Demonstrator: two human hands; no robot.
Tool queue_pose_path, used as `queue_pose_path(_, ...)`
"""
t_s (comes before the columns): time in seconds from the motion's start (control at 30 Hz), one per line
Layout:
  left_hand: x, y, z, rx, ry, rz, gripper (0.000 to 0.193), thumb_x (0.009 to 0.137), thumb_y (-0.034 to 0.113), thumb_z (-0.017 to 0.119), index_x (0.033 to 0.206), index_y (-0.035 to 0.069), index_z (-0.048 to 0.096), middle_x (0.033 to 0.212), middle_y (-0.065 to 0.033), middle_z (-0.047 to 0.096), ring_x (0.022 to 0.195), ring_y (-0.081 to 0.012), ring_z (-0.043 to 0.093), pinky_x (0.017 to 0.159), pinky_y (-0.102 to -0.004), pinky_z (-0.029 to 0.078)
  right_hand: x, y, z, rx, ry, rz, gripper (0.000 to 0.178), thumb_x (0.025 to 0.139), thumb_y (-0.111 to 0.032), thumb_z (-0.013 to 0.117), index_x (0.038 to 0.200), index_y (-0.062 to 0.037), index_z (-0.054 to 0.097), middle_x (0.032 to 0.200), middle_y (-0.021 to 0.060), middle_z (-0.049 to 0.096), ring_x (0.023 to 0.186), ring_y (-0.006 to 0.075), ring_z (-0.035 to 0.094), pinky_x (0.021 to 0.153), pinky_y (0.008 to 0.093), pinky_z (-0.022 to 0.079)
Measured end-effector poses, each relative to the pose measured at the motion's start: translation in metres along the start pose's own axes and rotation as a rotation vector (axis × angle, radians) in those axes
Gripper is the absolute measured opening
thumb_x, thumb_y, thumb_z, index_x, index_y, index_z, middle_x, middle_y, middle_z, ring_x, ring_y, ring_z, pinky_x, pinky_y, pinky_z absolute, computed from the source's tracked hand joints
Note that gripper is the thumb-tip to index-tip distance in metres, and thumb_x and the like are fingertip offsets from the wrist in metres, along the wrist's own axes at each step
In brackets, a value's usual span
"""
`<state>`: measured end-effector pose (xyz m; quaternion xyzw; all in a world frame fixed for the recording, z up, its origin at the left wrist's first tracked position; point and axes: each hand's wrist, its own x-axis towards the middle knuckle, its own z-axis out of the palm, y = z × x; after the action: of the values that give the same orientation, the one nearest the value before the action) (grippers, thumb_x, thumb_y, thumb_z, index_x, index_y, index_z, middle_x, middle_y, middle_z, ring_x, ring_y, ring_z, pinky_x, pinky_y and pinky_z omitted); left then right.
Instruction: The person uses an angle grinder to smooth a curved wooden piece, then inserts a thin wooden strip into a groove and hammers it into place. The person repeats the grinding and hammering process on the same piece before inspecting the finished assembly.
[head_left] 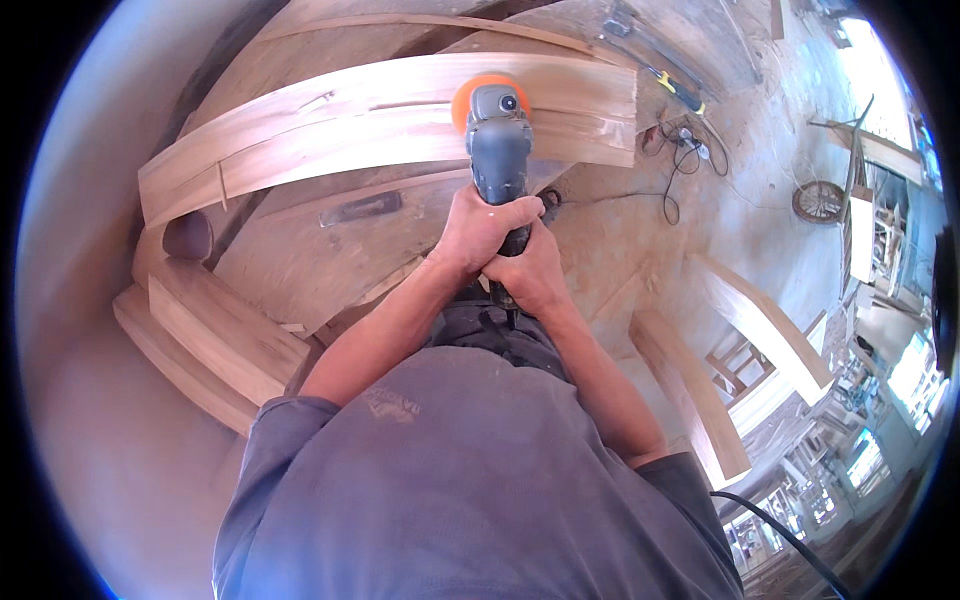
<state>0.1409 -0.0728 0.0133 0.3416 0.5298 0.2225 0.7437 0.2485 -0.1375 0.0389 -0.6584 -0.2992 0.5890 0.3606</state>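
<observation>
Both my hands are closed around a dark grey angle grinder (499,160) with an orange disc (463,104). My left hand (472,230) wraps the body just behind the motor housing. Lower down, my right hand (535,268) grips the rear handle close to my waist. The disc lies over the right part of a long, pale wooden board (330,130), against its upper face. Long cracks or grain lines run along this board. A thin wood sliver (222,186) sticks out from its near edge at the left.
Wooden beams (205,335) sit at the left, and more pale boards (690,395) stand at the right. A yellow-and-black handled tool (680,92) lies at the far right, near tangled cables (690,150). Beyond them is a spoked wheel (818,201). A black cord (790,540) runs at lower right.
</observation>
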Motion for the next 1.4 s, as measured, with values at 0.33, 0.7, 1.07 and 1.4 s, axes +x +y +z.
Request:
queue_pose_path(0.33,-0.033,0.013,-0.068,-0.153,0.123,0.021,0.023,0.089,0.016,0.076,0.100,-0.004,0.077,0.092,-0.0085,0.076,0.080,-0.0145,0.070,0.076,-0.0320,0.058,0.012,0.003,0.066,-0.112,-0.144,-0.066,0.056,0.069,-0.017,0.084,0.116,0.0040,0.064,0.105,0.0111,0.072,0.096,0.0195,0.069,0.086,0.0342,0.055)
queue_pose_path(0.7,-0.031,-0.003,-0.055,-0.134,0.102,0.030,0.018,0.086,0.014,0.081,0.092,-0.001,0.077,0.086,-0.0035,0.073,0.077,-0.0106,0.067,0.070,-0.0294,0.055,-0.005,-0.001,0.057,-0.277,-0.035,-0.042,0.056,0.067,-0.022,0.086,0.114,0.0020,0.067,0.101,0.0119,0.073,0.094,0.0215,0.071,0.084,0.0361,0.056)
queue_pose_path(1.07,-0.034,0.000,-0.084,-0.232,0.145,0.032,0.020,0.085,0.015,0.081,0.093,-0.002,0.075,0.086,-0.0057,0.073,0.076,-0.0123,0.068,0.070,-0.0308,0.057,0.008,-0.007,0.081,-0.236,-0.122,-0.025,0.055,0.068,-0.019,0.085,0.114,0.0034,0.064,0.102,0.0104,0.071,0.094,0.0184,0.068,0.083,0.0346,0.055)
queue_pose_path(1.4,-0.030,0.000,-0.062,-0.240,0.096,0.023,0.025,0.084,0.021,0.082,0.089,0.001,0.067,0.084,-0.0009,0.066,0.075,-0.0080,0.059,0.069,-0.0305,0.053,0.002,-0.010,0.062,-0.272,-0.091,-0.053,0.054,0.067,-0.018,0.083,0.113,0.0033,0.064,0.099,0.0096,0.071,0.091,0.0184,0.068,0.083,0.0342,0.054)
